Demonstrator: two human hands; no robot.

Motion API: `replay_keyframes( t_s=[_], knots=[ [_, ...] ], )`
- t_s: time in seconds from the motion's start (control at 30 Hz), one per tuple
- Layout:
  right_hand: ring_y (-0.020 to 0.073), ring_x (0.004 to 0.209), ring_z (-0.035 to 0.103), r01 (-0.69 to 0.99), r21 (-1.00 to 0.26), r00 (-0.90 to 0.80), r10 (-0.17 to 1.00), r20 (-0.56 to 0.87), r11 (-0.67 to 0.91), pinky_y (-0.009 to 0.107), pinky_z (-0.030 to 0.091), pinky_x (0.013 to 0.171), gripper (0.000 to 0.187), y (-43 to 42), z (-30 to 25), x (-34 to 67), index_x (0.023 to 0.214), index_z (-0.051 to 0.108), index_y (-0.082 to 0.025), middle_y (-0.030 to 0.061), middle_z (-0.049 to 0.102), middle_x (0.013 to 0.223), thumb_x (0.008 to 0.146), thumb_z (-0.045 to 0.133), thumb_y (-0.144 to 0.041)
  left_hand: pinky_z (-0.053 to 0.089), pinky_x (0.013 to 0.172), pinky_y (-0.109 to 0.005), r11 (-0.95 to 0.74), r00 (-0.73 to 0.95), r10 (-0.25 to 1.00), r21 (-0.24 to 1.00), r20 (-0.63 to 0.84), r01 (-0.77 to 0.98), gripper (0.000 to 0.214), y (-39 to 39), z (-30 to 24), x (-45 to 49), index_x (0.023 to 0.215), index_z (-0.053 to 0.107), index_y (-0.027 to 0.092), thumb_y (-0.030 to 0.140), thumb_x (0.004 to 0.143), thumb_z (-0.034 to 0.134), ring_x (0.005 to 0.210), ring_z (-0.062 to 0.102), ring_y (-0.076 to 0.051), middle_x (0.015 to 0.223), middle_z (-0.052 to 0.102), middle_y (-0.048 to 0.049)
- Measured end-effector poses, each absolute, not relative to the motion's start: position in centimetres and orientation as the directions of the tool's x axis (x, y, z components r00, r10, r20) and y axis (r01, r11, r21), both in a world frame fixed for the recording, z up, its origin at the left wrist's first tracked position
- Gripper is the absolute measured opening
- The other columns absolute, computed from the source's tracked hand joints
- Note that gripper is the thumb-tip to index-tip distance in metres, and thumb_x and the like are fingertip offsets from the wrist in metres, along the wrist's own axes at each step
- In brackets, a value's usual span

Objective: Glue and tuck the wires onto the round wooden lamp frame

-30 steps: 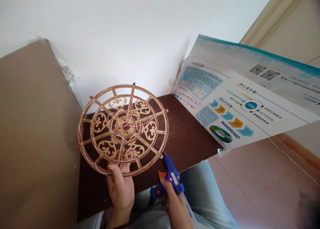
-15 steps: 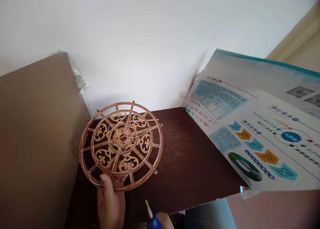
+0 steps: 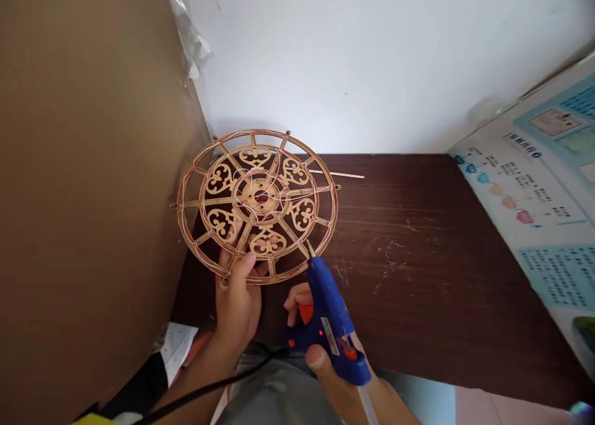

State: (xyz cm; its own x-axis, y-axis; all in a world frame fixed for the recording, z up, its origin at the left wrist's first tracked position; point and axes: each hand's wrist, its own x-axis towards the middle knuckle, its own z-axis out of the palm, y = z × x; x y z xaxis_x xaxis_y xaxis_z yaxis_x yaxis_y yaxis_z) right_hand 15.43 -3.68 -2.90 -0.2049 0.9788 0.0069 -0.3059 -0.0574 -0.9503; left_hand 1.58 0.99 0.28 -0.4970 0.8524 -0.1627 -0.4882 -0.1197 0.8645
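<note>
My left hand [image 3: 238, 301] grips the near rim of a round wooden openwork wheel [image 3: 256, 203], laced with thin red and white wires. The wheel tilts above the dark wooden tabletop [image 3: 418, 258]. My right hand [image 3: 325, 357] is closed round a blue hot glue gun [image 3: 331, 319] with an orange trigger and a lit red light. The gun's metal nozzle touches the wheel's lower right rim. A clear glue stick pokes out of the gun's back end, and a black cord runs off to the lower left.
A large brown cardboard sheet [image 3: 88, 183] stands at the left, with crumpled clear plastic [image 3: 190, 35] on its edge. A printed poster board [image 3: 548, 183] leans at the right. A thin wooden stick [image 3: 339, 175] lies by the white wall.
The view has dropped and swung left. My right hand has brought the glue gun up from the bottom edge until its nozzle meets the wheel's rim. My left hand still holds the wheel.
</note>
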Motion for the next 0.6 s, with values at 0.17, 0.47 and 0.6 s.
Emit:
replay_keyframes(
  t_s=[0.17,0.47,0.6],
  knots=[
    [0.0231,0.087,0.071,-0.461,-0.878,-0.286,0.958,0.007,-0.131,0.038,0.063,0.078,0.053,-3.6,-3.0,15.3,0.126,0.071,-0.031,0.0092,0.072,0.117,0.089,0.081,-0.068,0.06,0.11,-0.047,-0.09,-0.526,0.829,0.884,-0.189,-0.459,0.066,1.4,0.5,1.8,0.147,0.067,0.037,0.026,0.083,0.08,0.116,0.079,-0.028,0.127,0.082,-0.0034],
    [0.0273,0.079,0.068,-0.171,-0.976,-0.391,0.919,-0.058,-0.135,0.041,0.061,0.067,0.069,-3.6,-3.3,17.0,0.125,0.074,-0.029,0.0142,0.074,0.117,0.089,0.064,-0.086,0.065,0.1,-0.037,-0.145,-0.624,0.772,0.921,-0.124,-0.362,0.071,1.8,0.8,1.8,0.147,0.067,0.04,0.018,0.08,0.079,0.12,0.077,-0.026,0.128,0.081,-0.0016],
    [0.0277,0.084,0.07,-0.108,-0.986,-0.421,0.904,-0.069,-0.126,0.043,0.064,0.075,0.065,-3.5,-4.0,17.9,0.122,0.073,-0.027,0.0131,0.074,0.114,0.089,0.069,-0.082,0.066,0.1,-0.039,-0.193,-0.663,0.743,0.921,-0.088,-0.339,0.071,2.2,0.8,1.6,0.145,0.069,0.04,0.016,0.079,0.079,0.118,0.078,-0.026,0.124,0.082,-0.0009]
  ],
)
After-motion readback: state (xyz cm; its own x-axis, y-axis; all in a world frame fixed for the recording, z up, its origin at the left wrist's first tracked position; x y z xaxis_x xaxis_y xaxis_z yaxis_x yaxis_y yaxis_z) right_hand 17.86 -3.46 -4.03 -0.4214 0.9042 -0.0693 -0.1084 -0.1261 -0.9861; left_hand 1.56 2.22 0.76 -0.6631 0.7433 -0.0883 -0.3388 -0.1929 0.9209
